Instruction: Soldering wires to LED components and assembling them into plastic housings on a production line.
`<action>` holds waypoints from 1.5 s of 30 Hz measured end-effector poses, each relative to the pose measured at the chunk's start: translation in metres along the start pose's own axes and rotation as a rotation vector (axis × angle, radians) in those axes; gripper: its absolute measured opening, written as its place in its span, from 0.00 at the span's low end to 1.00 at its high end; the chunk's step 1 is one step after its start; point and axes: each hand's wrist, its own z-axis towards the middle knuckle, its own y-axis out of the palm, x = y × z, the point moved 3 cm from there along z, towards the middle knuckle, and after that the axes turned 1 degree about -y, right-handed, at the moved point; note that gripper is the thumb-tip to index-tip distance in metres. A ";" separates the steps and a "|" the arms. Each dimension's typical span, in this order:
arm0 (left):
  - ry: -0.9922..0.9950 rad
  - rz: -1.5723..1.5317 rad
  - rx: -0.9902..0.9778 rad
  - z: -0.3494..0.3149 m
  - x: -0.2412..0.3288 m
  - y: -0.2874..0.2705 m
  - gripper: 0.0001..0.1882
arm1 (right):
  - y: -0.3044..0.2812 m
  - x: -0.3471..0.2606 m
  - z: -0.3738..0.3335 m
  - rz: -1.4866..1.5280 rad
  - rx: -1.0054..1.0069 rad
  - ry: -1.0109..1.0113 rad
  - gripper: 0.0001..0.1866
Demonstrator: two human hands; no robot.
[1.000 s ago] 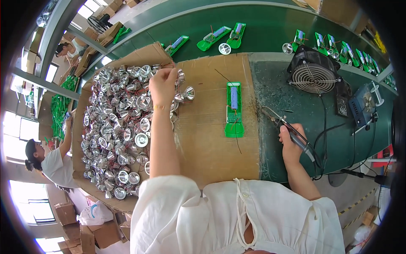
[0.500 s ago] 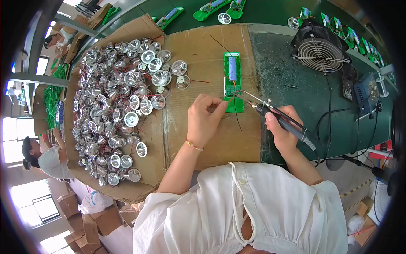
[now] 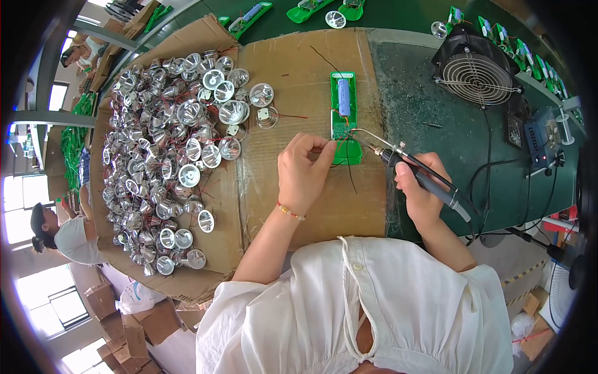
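Note:
A green plastic housing point(image 3: 353, 103) lies on the cardboard in front of me, holding a blue cylindrical battery point(image 3: 344, 100) and a small circuit board point(image 3: 341, 133). Thin black wires stick out past both its ends. My left hand point(image 3: 304, 167) is at the housing's lower left side, thumb and forefinger pinched on a thin wire by the board; the fingertips partly hide it. My right hand point(image 3: 423, 190) is closed round a soldering iron point(image 3: 423, 179) with a curved metal feed tube point(image 3: 374, 136). The tube's end is close to the board, and the iron's tip sits just right of the housing.
Left of the housing, a cardboard tray point(image 3: 215, 252) is heaped with shiny reflector cups point(image 3: 190, 176) trailing red wires. A black fan point(image 3: 476, 78) and a blue soldering station point(image 3: 542, 142) stand at right. More green housings point(image 3: 249, 19) line the far side. Two people sit at far left.
The soldering iron and its feed tube have shifted slightly right, away from the board. My left hand keeps its pinch almost in place. The whole view has shifted a little.

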 end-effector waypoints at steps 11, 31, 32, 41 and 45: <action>0.027 0.039 -0.030 0.002 -0.002 0.003 0.08 | 0.001 -0.002 0.000 -0.025 -0.026 -0.025 0.08; 0.001 0.037 -0.021 0.002 -0.001 0.007 0.08 | -0.001 -0.001 -0.004 0.100 0.057 0.076 0.08; -0.002 0.040 -0.017 0.002 -0.001 0.006 0.08 | -0.003 -0.001 -0.004 0.116 0.064 0.067 0.09; -0.059 0.045 -0.047 0.004 -0.001 0.006 0.08 | -0.006 0.001 -0.004 0.185 0.053 0.129 0.09; -0.071 0.020 -0.048 0.003 -0.001 0.005 0.07 | -0.011 0.002 -0.004 0.261 0.051 0.163 0.09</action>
